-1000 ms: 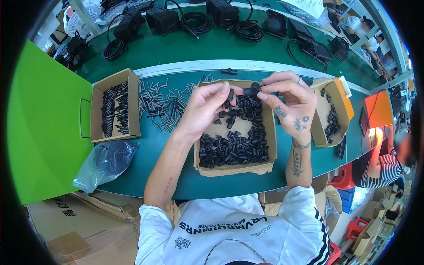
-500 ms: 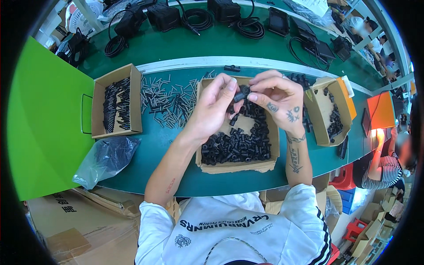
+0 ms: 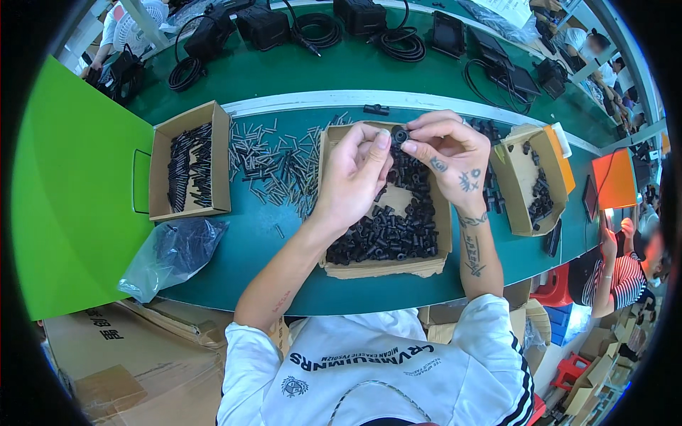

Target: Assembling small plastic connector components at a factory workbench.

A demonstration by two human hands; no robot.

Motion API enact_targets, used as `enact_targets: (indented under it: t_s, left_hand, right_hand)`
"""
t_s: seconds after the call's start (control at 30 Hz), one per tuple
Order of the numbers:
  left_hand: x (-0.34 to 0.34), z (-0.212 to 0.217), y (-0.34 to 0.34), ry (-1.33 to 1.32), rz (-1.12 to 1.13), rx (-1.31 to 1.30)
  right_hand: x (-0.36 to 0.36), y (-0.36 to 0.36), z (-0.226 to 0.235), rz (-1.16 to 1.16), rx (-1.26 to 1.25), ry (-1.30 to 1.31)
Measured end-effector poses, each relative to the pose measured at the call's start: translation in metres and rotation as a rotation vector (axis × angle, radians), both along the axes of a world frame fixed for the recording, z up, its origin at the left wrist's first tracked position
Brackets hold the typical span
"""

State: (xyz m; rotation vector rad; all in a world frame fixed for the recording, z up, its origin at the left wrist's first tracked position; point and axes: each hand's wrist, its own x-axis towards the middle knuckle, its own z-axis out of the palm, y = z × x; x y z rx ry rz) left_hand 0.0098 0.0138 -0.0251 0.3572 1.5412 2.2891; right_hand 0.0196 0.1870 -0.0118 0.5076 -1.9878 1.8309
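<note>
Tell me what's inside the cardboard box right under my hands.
The middle cardboard box holds a heap of small black plastic parts, with bare cardboard showing mid-box. The left hand and right hand cover its far end.

Hands (image 3: 401, 163) nearer, black part (image 3: 399, 135) pinched
</note>
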Motion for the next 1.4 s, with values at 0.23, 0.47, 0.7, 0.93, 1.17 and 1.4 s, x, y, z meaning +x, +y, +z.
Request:
enact_targets:
  t_s: [0.23, 0.47, 0.7, 0.93, 1.17, 1.4]
  left_hand:
    - [-0.001, -0.011, 0.004, 0.301, 0.192, -0.298]
    - [-0.007, -0.008, -0.006, 0.202, 0.023, -0.359]
    - [-0.009, 0.006, -0.005, -0.285, -0.129, -0.044]
    - [-0.014, -0.001, -0.011, -0.396, -0.148, 0.310]
    - [-0.017, 0.001, -0.012, -0.355, -0.072, 0.360]
    - [-0.015, 0.007, -0.021, -0.274, -0.122, 0.200]
  right_hand:
    - [0.001, 0.000, -0.001, -0.027, 0.022, 0.034]
    - [-0.003, 0.001, -0.001, -0.046, 0.164, 0.196]
    - [-0.001, -0.008, 0.005, -0.093, 0.111, 0.159]
    - [0.023, -0.023, 0.015, 0.014, 0.586, 0.178]
    - [0.027, -0.033, 0.002, -0.103, 0.624, 0.211]
    - [0.023, -0.004, 0.026, -0.147, 0.271, 0.124]
